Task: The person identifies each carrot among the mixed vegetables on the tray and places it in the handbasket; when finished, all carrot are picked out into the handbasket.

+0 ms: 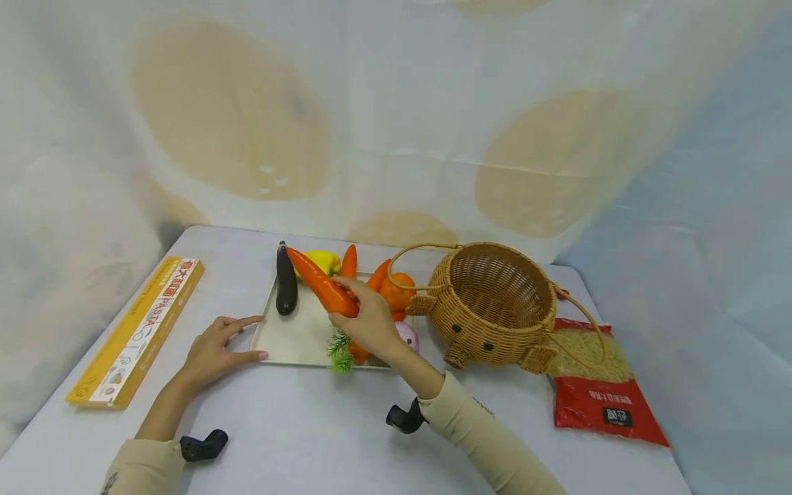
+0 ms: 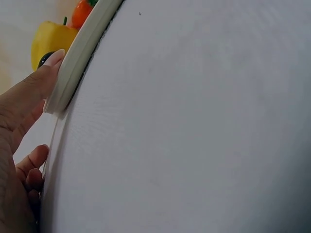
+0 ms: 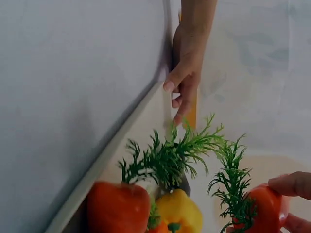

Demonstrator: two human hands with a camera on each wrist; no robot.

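Note:
My right hand (image 1: 371, 320) grips a carrot (image 1: 322, 283) by its thick end above the tray, its pointed end towards the far left. In the right wrist view, green fronds (image 3: 233, 189) hang at its top. My left hand (image 1: 213, 347) touches the left side of the cream tray (image 1: 297, 349), thumb at the near corner and index finger along the edge. On the tray lie an eggplant (image 1: 287, 282), a yellow bell pepper (image 1: 324, 260), more orange carrots (image 1: 349, 261), an orange bell pepper (image 1: 397, 292) and a pale purple round item (image 1: 407, 335), partly hidden by my right hand.
Right of the tray stands a wicker basket (image 1: 439, 309) with an animal face and two loop handles. Beside it lies a red bag of pasta (image 1: 609, 402). A yellow pasta box (image 1: 133, 333) is at the left. Cloth hangs behind the table.

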